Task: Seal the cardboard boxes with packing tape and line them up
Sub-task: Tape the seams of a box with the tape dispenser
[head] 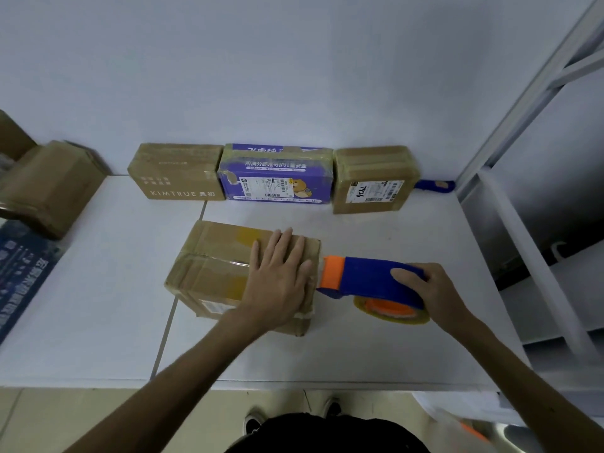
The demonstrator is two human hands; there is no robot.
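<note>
Brown cardboard box (215,266) lies near the middle of the white bench (359,348), set at a slight angle to the front edge, with glossy tape visible over its top seam. Left hand (277,282) rests flat on the right half of the box top, fingers (284,243) straight and spread, gripping nothing. Right hand (431,289) is wrapped round the rear of a blue tape dispenser (369,277). The dispenser's orange front end touches the box's right edge, and its tape roll (389,310) hangs just below the blue body. Along the wall (294,76) three taped boxes stand side by side, touching: a brown box printed KIMTRUE (176,173), a purple box (276,178) and a brown box with a white label (372,181). A blue handle (434,185) shows just right of the labelled box. More brown boxes (49,188) sit at the far left, beside the bench. A grey metal shelf frame (523,125) stands on the right.
</note>
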